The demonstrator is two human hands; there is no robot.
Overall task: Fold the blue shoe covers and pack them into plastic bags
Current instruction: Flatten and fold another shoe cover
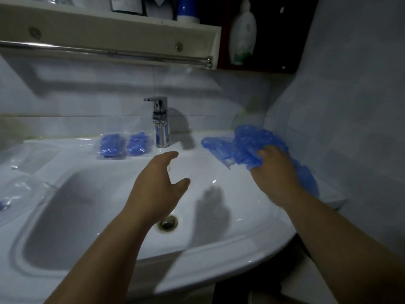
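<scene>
Shoe covers (247,141) at the sink's (219,244) right rear corner sit bunched in the right hand's (276,172) curled fingers; tease one free for the open, empty left hand (160,187).

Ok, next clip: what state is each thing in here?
Tap: off, no water running.
Drain: open, no plug.
Packed bags: two, filled, left of the tap.
Loose shoe covers: unfolded pile right of the tap.
Empty bags: flat, far left.
Left hand: open, holding nothing.
Right hand: gripping the loose shoe covers.

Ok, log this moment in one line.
right hand: grips loose shoe covers | left hand: open over sink | packed bags: two, by tap
</scene>
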